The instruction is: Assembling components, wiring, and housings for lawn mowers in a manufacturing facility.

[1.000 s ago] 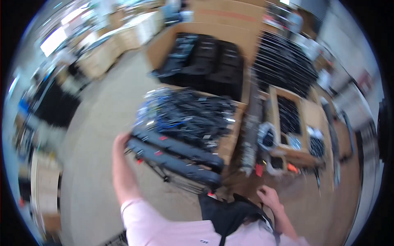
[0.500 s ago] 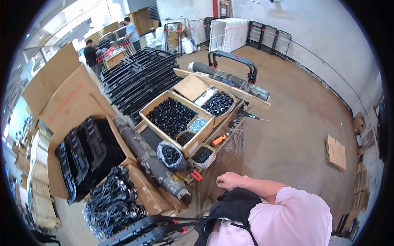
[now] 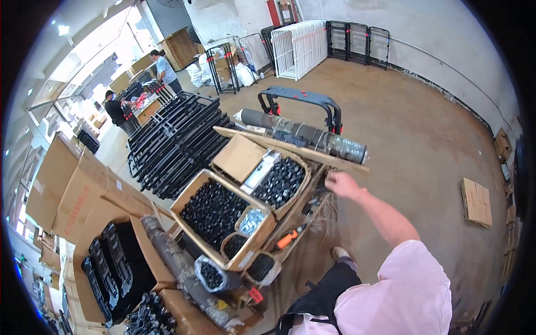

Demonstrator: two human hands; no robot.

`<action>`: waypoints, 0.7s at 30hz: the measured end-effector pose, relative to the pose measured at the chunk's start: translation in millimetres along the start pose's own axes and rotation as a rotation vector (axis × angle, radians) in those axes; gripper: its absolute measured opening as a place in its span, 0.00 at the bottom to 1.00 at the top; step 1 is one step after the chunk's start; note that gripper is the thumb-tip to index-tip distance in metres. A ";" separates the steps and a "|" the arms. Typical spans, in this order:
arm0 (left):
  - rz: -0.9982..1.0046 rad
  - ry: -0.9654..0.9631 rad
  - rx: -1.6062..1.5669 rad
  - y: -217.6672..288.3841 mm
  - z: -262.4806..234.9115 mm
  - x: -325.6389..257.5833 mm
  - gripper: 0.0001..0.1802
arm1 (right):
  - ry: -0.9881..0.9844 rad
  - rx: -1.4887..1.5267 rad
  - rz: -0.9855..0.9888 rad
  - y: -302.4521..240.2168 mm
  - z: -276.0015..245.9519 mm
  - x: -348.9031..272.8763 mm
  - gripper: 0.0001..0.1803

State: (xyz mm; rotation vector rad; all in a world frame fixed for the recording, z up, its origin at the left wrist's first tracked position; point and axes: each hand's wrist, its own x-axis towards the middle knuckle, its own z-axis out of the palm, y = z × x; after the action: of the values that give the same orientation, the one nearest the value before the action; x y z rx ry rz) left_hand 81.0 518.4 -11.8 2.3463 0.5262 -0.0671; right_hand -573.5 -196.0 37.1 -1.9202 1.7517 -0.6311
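Note:
My right hand (image 3: 343, 185) reaches out to the right edge of the workbench, next to the end of a wooden plank (image 3: 296, 148). Its fingers are curled; what they hold, if anything, is hidden. Close by on the bench is a box of black plastic parts (image 3: 282, 181). An orange-and-black power screwdriver (image 3: 288, 239) lies along the bench side, nearer to me. A large tray (image 3: 183, 216) holds more black parts, with a small box of silvery hardware (image 3: 252, 221) inside it. My left hand is out of view.
A wrapped roll (image 3: 304, 134) lies behind the plank, with a black metal frame (image 3: 301, 96) beyond it. Stacked black frames (image 3: 176, 146) and an open carton (image 3: 152, 245) stand to the left. Cables (image 3: 329, 218) hang off the bench side. Two people work far left.
My right hand has moved forward from near my body to the bench's right edge. My view has shifted, and a shoe now shows below. The handled tool at that edge is now largely hidden.

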 end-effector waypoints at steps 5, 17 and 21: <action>-0.032 -0.172 0.057 -22.4 59.7 -166.5 0.30 | 0.337 0.182 -0.021 57.7 -114.7 188.6 0.18; -0.134 -0.532 0.154 -79.4 137.7 -390.9 0.31 | -0.071 0.441 0.179 136.0 -148.1 413.4 0.33; 0.067 -0.636 0.419 -29.8 163.0 -376.6 0.35 | -0.045 0.716 0.118 176.1 -137.1 447.3 0.31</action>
State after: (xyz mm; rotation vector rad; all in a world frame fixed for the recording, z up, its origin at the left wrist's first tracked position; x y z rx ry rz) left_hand -259.1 296.7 -78.4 2.5462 0.1182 -0.9345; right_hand -758.9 -660.1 48.2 -1.3127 1.3376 -0.9940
